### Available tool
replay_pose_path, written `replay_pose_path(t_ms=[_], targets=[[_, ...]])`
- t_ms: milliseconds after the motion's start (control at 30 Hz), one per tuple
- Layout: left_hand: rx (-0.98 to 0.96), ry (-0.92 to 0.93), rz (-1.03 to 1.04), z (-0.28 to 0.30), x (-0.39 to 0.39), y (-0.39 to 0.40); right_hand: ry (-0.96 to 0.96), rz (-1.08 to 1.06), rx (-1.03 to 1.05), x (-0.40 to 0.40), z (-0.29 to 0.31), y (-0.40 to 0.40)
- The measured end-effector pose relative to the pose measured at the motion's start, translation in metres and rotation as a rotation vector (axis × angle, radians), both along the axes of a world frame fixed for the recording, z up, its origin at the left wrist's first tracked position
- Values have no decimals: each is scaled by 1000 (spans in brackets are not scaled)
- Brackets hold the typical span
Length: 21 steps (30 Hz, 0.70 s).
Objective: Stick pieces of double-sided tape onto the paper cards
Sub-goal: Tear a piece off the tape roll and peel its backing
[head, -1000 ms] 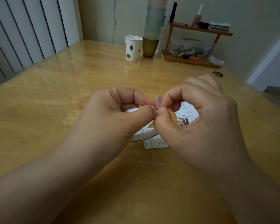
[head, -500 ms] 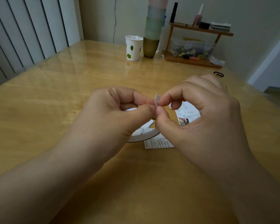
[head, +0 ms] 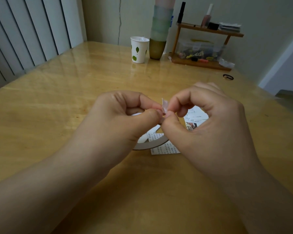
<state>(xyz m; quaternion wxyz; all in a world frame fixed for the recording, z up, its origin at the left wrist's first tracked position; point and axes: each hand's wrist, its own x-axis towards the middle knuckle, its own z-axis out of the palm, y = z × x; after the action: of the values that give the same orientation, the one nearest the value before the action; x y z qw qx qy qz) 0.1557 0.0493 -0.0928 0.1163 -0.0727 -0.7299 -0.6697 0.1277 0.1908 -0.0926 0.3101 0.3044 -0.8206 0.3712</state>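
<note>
A glossy wooden table [head: 61, 102] fills the room's corner, a small wooden shelf [head: 203, 63] of oddments, a tall stack of tumblers [head: 159, 34] and a leaf-printed paper cup [head: 139, 49] pushed to its far edge. At its middle, a person's left hand [head: 125, 119] and right hand [head: 208, 125] meet, thumb and forefinger of each curled to pinch the same small piece of double-sided tape [head: 164, 105], held upright above the tabletop. Beneath the hands lies the tape roll [head: 152, 145], resting partly on printed paper cards [head: 166, 149], another card [head: 194, 115] showing behind the right hand. From here the piece looks torn free but not yet stuck; whether any card already carries tape cannot be told, so the pressing-down appears to remain.
</note>
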Motion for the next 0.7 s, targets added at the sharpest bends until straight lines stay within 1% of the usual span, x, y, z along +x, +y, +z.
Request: replay_pose_path(t_ms=[67, 200, 300, 433, 600, 700], targets=[[17, -2, -14, 1, 0, 0, -53, 10, -31, 1, 0, 0], [64, -20, -26, 3, 1, 3, -265, 88, -151, 2, 2, 0], [113, -39, -39, 4, 0, 3, -357, 110, -237, 1, 3, 1], [138, -94, -18, 3, -3, -3, -423, 106, -306, -3, 5, 4], [149, -120, -23, 1, -5, -7, -459, 91, -317, -7, 6, 7], [152, -127, -55, 0, -6, -8, -484, 34, -347, -12, 10, 15]])
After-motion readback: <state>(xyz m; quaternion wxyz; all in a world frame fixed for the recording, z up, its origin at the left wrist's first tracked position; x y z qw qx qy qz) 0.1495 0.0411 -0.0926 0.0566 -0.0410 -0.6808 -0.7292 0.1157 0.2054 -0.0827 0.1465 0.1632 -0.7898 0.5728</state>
